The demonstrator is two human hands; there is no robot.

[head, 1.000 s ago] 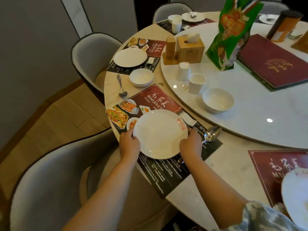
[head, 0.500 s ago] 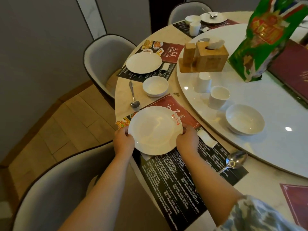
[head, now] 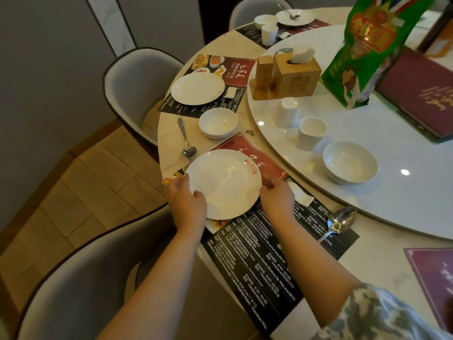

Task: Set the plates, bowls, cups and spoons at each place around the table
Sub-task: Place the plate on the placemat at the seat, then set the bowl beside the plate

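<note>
A white plate (head: pixel 224 184) with a red mark on its rim lies over the near placemat (head: pixel 259 253). My left hand (head: pixel 187 201) grips its near-left rim with the thumb on top. My right hand (head: pixel 277 196) holds its right rim. A spoon (head: pixel 339 223) lies on the mat's right end. On the white turntable (head: pixel 367 192) stand a bowl (head: pixel 349 164) and two cups (head: pixel 311 132), one of them upside down (head: pixel 289 112). The place to the left has a plate (head: pixel 197 88), a bowl (head: pixel 217 122) and a spoon (head: pixel 186 138).
A wooden tissue box (head: pixel 295 72), a green bag (head: pixel 362 50) and a dark red menu folder (head: pixel 416 94) sit on the turntable. Grey chairs (head: pixel 130 92) stand around the table, one right below my arms. A further set place (head: pixel 282 20) is at the back.
Both hands have carried the plate left and further up the placemat, so it now covers the mat's food pictures. My view has shifted left.
</note>
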